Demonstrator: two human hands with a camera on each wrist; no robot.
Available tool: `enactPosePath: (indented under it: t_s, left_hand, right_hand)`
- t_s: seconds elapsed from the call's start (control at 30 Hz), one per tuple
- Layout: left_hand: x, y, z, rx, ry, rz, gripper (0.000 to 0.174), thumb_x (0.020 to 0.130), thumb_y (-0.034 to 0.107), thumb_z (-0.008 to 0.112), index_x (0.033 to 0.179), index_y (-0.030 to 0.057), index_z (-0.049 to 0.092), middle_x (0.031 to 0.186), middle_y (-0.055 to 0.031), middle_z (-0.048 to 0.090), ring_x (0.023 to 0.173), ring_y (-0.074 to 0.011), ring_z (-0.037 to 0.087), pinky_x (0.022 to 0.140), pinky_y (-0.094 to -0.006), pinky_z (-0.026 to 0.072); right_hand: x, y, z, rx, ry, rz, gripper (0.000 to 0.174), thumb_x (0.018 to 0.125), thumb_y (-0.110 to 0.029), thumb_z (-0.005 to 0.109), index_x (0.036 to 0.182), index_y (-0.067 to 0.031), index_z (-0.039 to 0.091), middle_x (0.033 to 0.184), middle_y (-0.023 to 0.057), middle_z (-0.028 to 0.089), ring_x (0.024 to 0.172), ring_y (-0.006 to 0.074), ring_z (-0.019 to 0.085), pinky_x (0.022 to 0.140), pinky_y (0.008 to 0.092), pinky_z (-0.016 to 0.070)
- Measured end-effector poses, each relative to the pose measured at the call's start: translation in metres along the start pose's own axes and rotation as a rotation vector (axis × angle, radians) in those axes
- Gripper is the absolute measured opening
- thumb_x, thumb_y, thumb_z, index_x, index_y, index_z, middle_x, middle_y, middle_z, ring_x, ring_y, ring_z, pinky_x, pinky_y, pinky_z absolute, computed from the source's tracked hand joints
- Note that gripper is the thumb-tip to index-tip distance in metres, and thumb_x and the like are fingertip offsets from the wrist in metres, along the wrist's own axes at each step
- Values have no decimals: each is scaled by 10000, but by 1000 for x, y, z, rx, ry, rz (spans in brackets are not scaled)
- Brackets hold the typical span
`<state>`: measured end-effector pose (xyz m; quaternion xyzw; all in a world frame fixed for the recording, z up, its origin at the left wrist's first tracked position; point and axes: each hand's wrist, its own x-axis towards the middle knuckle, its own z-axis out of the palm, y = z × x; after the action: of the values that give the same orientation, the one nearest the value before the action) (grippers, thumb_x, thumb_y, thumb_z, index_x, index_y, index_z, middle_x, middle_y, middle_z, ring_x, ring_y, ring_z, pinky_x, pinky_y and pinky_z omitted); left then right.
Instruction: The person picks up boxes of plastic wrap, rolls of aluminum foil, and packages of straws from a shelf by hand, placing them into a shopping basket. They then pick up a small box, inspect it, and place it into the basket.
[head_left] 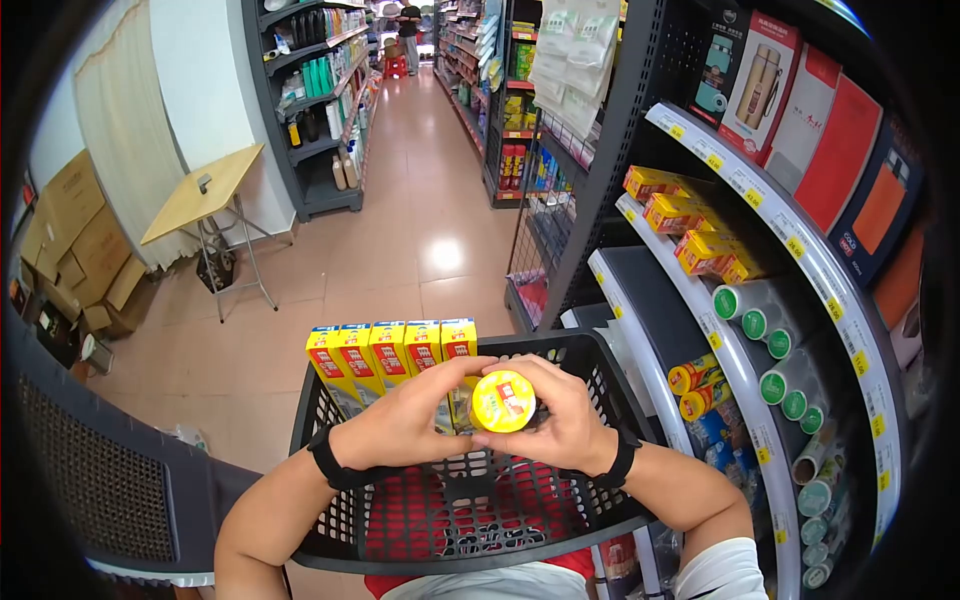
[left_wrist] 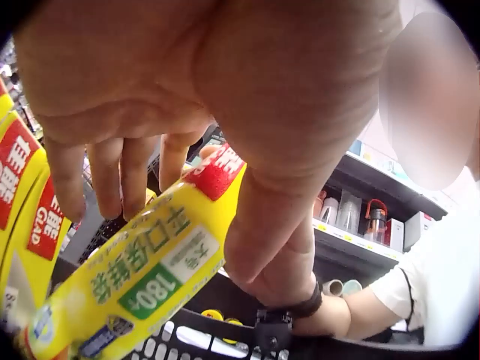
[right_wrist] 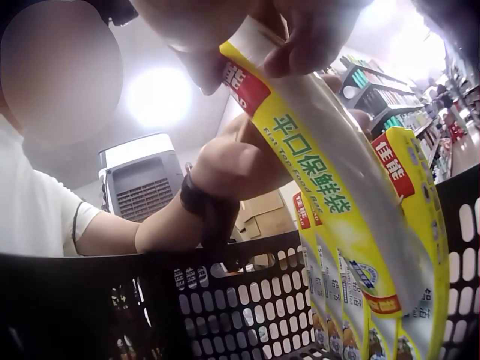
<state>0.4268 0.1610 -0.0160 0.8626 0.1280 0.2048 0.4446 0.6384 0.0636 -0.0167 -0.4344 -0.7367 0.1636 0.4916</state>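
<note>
A roll of food bags (head_left: 504,402) in a yellow wrapper stands upright over the basket, its round yellow end facing the head camera. My left hand (head_left: 410,412) grips it from the left, and my right hand (head_left: 570,415) holds it from the right, thumbs near each other at the front. Green Chinese lettering and "180" show on the roll (left_wrist: 154,266) in the left wrist view. From the right wrist, the roll (right_wrist: 315,161) tilts down past the fingers, with its pale side showing. Several yellow boxes (head_left: 390,355) with red labels stand in a row in the black basket (head_left: 600,375).
Shelves (head_left: 790,235) at the right carry boxed flasks, yellow boxes and green-capped rolls. A folding table (head_left: 205,195) and cardboard boxes (head_left: 80,235) stand at the left. The tiled aisle (head_left: 420,200) runs ahead to a distant person (head_left: 408,35). A grey cooler-like unit (head_left: 115,490) is close by on the left.
</note>
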Motion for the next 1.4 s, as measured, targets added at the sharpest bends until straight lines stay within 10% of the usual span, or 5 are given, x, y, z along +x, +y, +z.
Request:
enactPosePath:
  t_s: [0.2,0.33,0.4,0.7,1.4]
  left_hand:
    - [-3,-3,-3,-73,28,-4,877,768,77,865,1507,16,396,1488,-153,504,1394,-267,498,1158,-410,400]
    - [-4,0,-5,-27,1,29,853,798,36,815,1526,10,370,1492,-155,498,1385,-276,507,1164,-410,394]
    - [-3,-3,-3,-82,28,22,847,803,24,800,1530,12,366,1483,-157,506,1382,-274,511,1163,-409,395]
    - [-2,-3,-3,-160,63,-35,841,836,-19,723,1564,24,304,1444,-162,543,1360,-279,534,1159,-417,401]
    - [-1,-10,-17,-330,552,-94,640,938,-63,559,1529,15,327,1408,-157,538,1257,-187,583,1065,-304,473]
  right_hand:
    - [-3,7,1,-22,-80,34,586,765,-257,900,1231,-22,634,959,79,649,678,143,642,577,256,520]
    - [-2,8,1,11,-145,130,629,717,-191,923,1229,17,623,1068,149,680,935,245,692,844,329,550]
    - [-3,14,4,4,-84,43,629,766,-254,873,1278,-30,583,884,79,668,615,148,639,567,270,522]
    - [-4,21,2,-126,-81,75,613,729,-249,850,1225,-56,543,807,109,684,610,223,690,578,311,551]
    - [-10,107,5,-26,-215,485,634,856,-31,773,1422,-19,489,1081,88,687,878,113,661,771,281,558]
